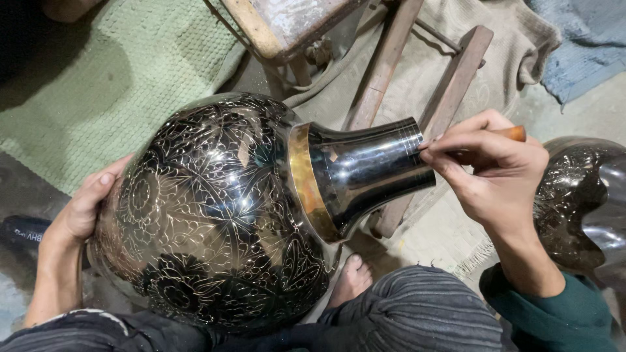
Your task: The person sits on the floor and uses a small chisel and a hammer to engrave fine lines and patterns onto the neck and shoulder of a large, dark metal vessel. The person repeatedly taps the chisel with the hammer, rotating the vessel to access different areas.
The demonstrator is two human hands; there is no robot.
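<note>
We see a big round vase (215, 208) lying on its side across the person's lap. It is made of shiny black metal, and thin gold lines make flowers and leaves all over its fat belly. A plain gold band (308, 182) goes around where the belly meets the neck. The neck (365, 169) is smooth, dark and shiny like a mirror, and it opens out wider at the end.

The left hand (85, 208) lies flat on the round bottom end of the vase, with the fingers spread open against the metal. The right hand (495, 169) has its grip closed tight on a thin tool with a wooden handle (515, 133). Its fingertips sit just at the rim of the neck, and we cannot see the tip of the tool.

A bare foot (352, 280) shows under the vase, beside striped grey trousers (417, 313). A bumpy green towel (130, 85) lies on the floor behind. A worn wooden stool (391, 58) stands near the neck. Another dark shiny pot (580, 202) sits at the right edge
</note>
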